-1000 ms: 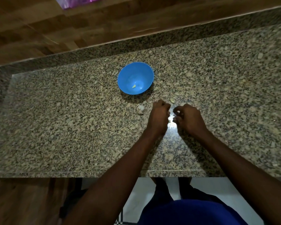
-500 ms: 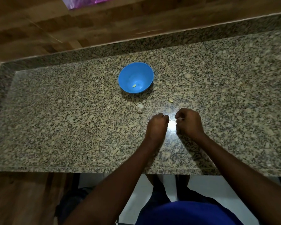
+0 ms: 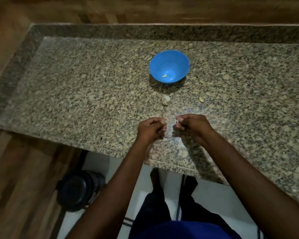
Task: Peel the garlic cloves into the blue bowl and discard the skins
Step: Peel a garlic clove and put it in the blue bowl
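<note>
Both hands curl above the granite counter (image 3: 76, 94): the right hand (image 3: 194, 125) pinches a pale garlic piece (image 3: 177, 120); whether the clenched left hand (image 3: 151, 129) holds anything, I cannot tell.

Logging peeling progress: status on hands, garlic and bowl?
Left hand curled, contents unseen; right hand pinches a pale bit. Blue bowl holds one clove. Garlic piece on counter. Nothing obstructing.
</note>
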The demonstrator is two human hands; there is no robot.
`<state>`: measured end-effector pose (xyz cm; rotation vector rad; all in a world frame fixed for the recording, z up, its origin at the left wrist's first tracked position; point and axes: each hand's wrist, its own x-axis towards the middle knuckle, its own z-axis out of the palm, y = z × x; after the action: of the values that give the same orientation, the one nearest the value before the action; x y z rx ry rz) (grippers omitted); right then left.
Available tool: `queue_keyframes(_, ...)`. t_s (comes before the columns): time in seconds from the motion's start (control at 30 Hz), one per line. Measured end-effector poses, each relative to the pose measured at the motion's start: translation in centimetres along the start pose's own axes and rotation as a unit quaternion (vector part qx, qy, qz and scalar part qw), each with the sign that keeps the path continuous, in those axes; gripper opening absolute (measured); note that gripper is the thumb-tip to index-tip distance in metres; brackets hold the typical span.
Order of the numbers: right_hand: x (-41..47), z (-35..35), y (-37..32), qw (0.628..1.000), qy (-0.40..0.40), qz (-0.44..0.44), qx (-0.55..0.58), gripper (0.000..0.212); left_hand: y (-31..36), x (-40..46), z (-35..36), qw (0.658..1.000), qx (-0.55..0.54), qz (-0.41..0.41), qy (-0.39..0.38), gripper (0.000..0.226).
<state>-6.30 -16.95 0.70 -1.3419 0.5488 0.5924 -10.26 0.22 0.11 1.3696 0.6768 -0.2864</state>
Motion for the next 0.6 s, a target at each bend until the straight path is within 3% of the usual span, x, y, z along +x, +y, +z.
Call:
queue_keyframes(0.27,-4.4,12.5,1.2,0.983,-0.161,0.074,0.04,0.016,-0.1,-6.7,-12.2,0.983,-0.172,0.021,0.056,0.008)
queue_keyframes(0.6,-11.2,35.5,11.1,0.952,-0.259,0.142,-0.078,0.025,-4.5,-14.3,-36.2,0.937,-0.306,0.064,0.158,0.012)
